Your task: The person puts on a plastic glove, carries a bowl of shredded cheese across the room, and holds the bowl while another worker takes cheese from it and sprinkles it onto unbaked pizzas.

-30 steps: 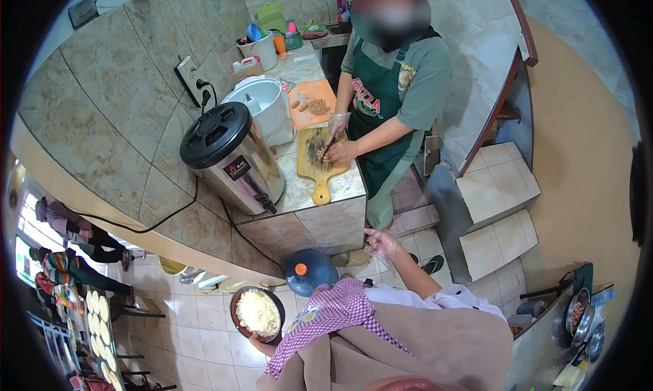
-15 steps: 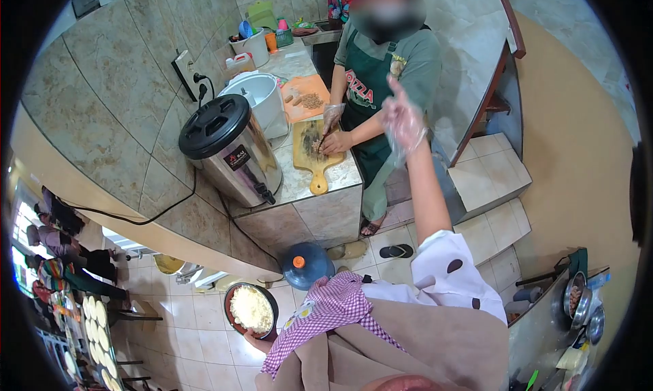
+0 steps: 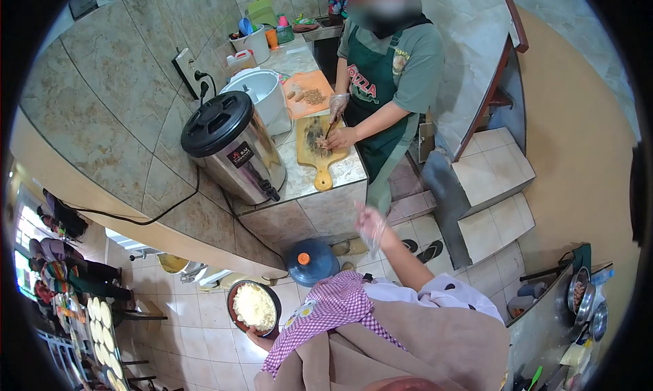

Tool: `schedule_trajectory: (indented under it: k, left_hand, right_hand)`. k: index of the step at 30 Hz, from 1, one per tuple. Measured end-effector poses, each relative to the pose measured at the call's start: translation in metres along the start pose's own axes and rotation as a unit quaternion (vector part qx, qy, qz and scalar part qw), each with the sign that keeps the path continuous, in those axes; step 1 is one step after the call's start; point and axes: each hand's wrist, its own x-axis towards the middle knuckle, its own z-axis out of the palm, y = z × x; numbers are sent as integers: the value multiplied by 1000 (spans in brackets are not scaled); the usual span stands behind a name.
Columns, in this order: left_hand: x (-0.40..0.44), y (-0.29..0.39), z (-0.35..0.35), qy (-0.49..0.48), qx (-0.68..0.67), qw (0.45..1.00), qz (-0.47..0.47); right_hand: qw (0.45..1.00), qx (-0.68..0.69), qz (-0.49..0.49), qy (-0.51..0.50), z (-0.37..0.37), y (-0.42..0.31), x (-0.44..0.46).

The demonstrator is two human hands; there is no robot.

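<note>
I am in a working food kitchen, by the look of it one that makes pizza or flatbread: a co-worker in a green apron (image 3: pixel 373 85) lettered "PIZZA" cuts food on a wooden board (image 3: pixel 322 153) at a tiled tabletop (image 3: pixel 294 180), beside a big steel drink dispenser (image 3: pixel 235 146) and a white tub (image 3: pixel 260 95). Pale rounds, like dough, line a long table (image 3: pixel 102 336) off to one side, and metal bowls (image 3: pixel 579 294) sit on another surface at the opposite side. Tiled walls (image 3: pixel 109 85), a tiled floor (image 3: pixel 197 336) and several people in the background fit a shared workplace.
</note>
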Motion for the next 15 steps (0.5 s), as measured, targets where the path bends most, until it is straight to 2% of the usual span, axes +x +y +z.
schedule_trajectory:
  k: [2,4,7,10,15]
  left_hand:
    - [-5,2,4,-14,9,1000,2]
    - [-11,6,10,1,4,1000,-12]
    - [-8,0,5,-6,16,1000,-16]
    - [-3,-8,-2,-15,33,999,-18]
    - [7,-23,-18,-27,59,998,-22]
  right_hand:
    - [992,53,65,97,-40,46,-5]
    - [986,-63,120,101,-61,74,-21]
    - [985,20,165,39,-71,75,-19]
    - [991,-52,88,88,-50,52,-17]
    - [992,-38,68,98,-24,36,-17]
